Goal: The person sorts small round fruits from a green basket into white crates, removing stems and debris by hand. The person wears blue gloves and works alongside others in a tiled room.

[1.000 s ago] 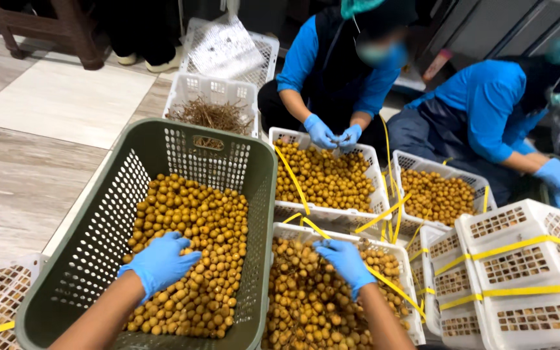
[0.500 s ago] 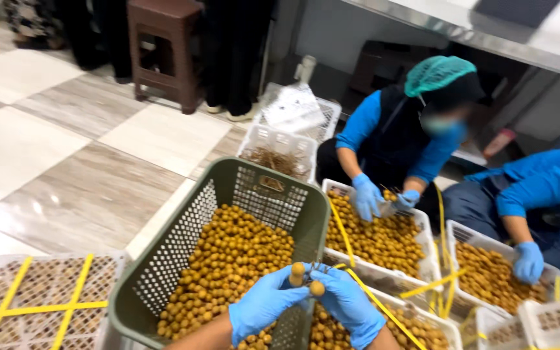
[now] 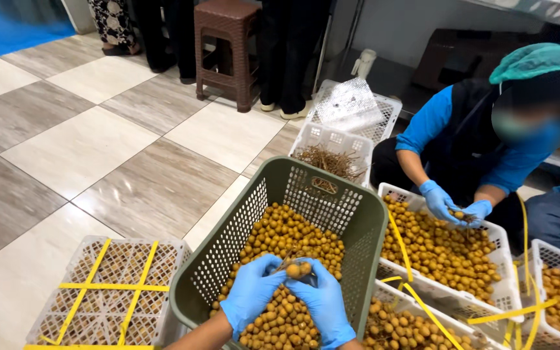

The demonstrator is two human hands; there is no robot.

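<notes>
The fruit cluster [image 3: 297, 268], light, thin-skinned and likely bruisable, sits pinched between the left hand [image 3: 251, 299] and right hand [image 3: 324, 304] above the green basket [image 3: 371, 214], best gripped by its twig.

Matt olive plastic mesh crate [image 3: 273, 194] holds smooth-skinned tan fruit [image 3: 286, 240]; thin blue rubbery gloves cover the left hand [image 3: 249, 299] and right hand [image 3: 322, 304]; glossy grey and cream tiled floor [image 3: 98, 142].
</notes>
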